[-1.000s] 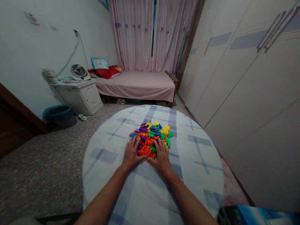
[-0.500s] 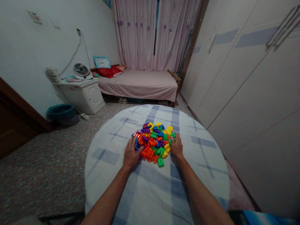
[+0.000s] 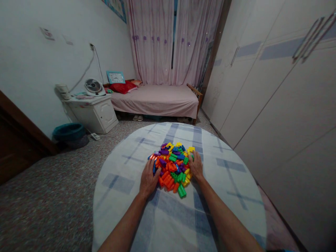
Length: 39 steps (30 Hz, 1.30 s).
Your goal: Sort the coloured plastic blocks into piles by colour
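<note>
A heap of plastic building blocks (image 3: 172, 166) in red-orange, green, yellow, blue and purple lies in the middle of the round table. Against the heap's left side rests my left hand (image 3: 149, 177), its fingers apart and touching the outer blocks. My right hand (image 3: 195, 164) cups the right side, fingers spread over the edge near some yellow and green pieces. Neither hand lifts a block. One green block (image 3: 182, 191) sits at the near edge of the pile, between my two forearms.
A checked blue and white cloth (image 3: 118, 210) covers the table. Beyond stand a bed (image 3: 157, 99) and a white bedside cabinet (image 3: 101, 113) with a fan (image 3: 93, 86). A bin (image 3: 70, 134) is on the floor at left; a wardrobe (image 3: 275, 105) lines the right.
The view has tilted up slightly, so the room and table appear lower. My right hand has shifted a little inward against the heap; my left hand stays at its side.
</note>
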{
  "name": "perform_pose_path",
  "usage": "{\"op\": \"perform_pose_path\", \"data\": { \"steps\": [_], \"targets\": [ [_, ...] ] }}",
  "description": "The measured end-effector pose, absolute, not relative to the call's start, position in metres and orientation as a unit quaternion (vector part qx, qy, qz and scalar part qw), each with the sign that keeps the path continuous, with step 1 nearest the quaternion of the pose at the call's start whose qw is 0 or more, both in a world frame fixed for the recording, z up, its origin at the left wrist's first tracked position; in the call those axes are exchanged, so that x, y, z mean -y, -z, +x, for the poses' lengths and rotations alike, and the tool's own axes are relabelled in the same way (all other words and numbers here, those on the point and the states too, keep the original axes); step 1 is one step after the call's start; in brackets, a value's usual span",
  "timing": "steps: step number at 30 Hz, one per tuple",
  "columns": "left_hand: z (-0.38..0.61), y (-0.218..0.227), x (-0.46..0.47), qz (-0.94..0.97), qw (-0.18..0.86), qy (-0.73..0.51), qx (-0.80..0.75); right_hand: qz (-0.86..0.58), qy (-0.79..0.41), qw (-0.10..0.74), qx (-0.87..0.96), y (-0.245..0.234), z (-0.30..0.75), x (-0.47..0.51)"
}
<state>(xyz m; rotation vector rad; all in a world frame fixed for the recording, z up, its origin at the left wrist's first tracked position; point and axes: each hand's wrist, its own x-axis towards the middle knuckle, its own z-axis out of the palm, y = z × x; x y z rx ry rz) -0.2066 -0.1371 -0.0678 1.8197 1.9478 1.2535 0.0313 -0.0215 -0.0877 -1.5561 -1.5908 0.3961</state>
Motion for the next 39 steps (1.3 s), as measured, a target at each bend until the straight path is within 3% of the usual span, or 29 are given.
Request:
{"op": "perform_pose_path", "data": {
  "steps": [8,19,24,29,39],
  "targets": [
    [-0.205,0.070,0.117,0.604,0.077,-0.424,-0.670,-0.597,-0.190,0.400,0.668,0.080,0.033,-0.026],
    [-0.213,0.060,0.108,0.560,0.052,-0.456,-0.690,-0.551,-0.210,0.425,0.686,0.082,0.004,0.007],
    [-0.194,0.049,0.163,0.676,-0.047,-0.406,-0.614,-0.570,-0.250,0.538,0.569,0.089,0.032,0.023],
    [-0.160,0.050,0.197,0.885,0.011,-0.231,-0.404,-0.544,-0.344,0.613,0.459,0.093,0.046,0.037],
    [-0.145,0.045,0.171,0.800,-0.068,-0.253,-0.539,-0.551,-0.314,0.564,0.529,0.082,0.037,0.035]
  ]
}}
